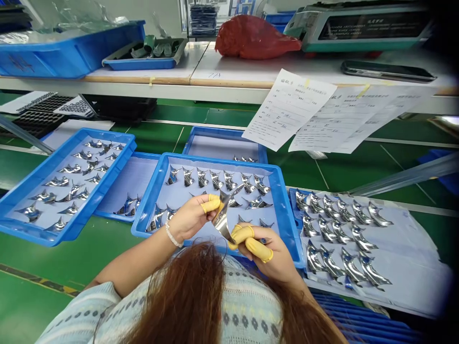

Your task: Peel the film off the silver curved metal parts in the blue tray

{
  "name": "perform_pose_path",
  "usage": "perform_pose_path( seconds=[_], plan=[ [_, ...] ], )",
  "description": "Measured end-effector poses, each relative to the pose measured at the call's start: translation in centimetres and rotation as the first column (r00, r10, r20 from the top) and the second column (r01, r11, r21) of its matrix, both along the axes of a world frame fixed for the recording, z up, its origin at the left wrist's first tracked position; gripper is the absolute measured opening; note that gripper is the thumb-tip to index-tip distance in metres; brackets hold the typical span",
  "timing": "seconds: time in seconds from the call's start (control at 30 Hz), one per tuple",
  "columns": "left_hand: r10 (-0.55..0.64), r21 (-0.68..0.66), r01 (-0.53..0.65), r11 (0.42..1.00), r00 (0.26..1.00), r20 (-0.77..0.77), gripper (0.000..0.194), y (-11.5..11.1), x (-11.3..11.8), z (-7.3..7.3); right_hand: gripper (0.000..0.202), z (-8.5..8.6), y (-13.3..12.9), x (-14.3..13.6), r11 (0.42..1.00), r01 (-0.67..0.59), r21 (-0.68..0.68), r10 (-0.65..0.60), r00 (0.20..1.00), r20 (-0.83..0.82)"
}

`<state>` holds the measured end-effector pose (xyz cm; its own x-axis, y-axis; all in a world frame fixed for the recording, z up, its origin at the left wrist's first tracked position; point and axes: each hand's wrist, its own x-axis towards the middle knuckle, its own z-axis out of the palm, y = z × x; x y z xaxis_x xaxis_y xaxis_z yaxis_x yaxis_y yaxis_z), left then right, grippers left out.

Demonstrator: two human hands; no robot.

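A shiny curved metal piece (222, 219) is held between my two hands, over the front of the middle blue tray (281, 200). My left hand (191, 215), with a yellow finger cover, pinches the piece near its upper left edge. My right hand (263, 246), with yellow covers on thumb and finger, grips its lower end. Similar metal pieces (216, 180) stand in rows on white paper in the tray below and behind my hands.
Another blue tray (68, 234) of metal pieces lies at the left, tilted over a lower tray (143, 167). More pieces stand on white paper (405, 248) at the right. Papers (289, 110) hang from a shelf holding a red bag (254, 38), a scale (362, 28) and a phone (389, 70).
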<state>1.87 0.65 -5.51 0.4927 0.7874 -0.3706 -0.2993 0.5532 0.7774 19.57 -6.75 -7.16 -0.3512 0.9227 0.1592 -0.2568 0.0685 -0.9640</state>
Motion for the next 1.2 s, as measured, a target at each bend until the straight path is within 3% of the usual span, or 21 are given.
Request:
perform_pose_path(
  seconds=[0.1, 0.3, 0.6, 0.77, 1.03, 1.2],
  plan=[
    [-0.022, -0.024, 0.023, 0.999, 1.0, 0.017, 0.036, 0.0, 0.2, -0.3, 0.023, 0.1, 0.0, -0.1, 1.0, 0.008, -0.017, -0.008, 1.0, 0.016],
    [-0.04, 0.051, 0.04, 0.998, 0.999, 0.009, 0.042, -0.3, 0.3, -0.2, 0.031, 0.2, 0.3, -0.5, 0.996, 0.056, -0.076, -0.051, 0.997, 0.064],
    [0.012, 0.057, -0.018, 0.998, 0.995, 0.098, 0.031, -1.1, -0.3, 1.8, 0.038, -2.3, 0.1, -0.3, 0.985, 0.005, -0.172, 0.006, 0.998, 0.059],
    [0.023, 0.072, -0.031, 0.997, 0.995, 0.099, 0.027, -1.5, -0.5, 2.3, 0.039, -2.4, 0.0, -0.3, 0.985, -0.026, -0.172, 0.03, 0.999, 0.024],
    [0.034, 0.191, -0.04, 0.981, 0.999, 0.033, 0.029, -1.1, -0.6, 1.9, 0.036, -2.3, 0.0, -0.1, 0.986, -0.018, -0.163, 0.029, 0.997, 0.066],
    [0.041, 0.251, -0.024, 0.968, 0.997, -0.062, 0.026, -0.6, -0.3, 0.5, 0.047, -2.8, 0.1, -0.1, 0.99, -0.004, -0.138, 0.02, 0.994, 0.111]
  ],
)
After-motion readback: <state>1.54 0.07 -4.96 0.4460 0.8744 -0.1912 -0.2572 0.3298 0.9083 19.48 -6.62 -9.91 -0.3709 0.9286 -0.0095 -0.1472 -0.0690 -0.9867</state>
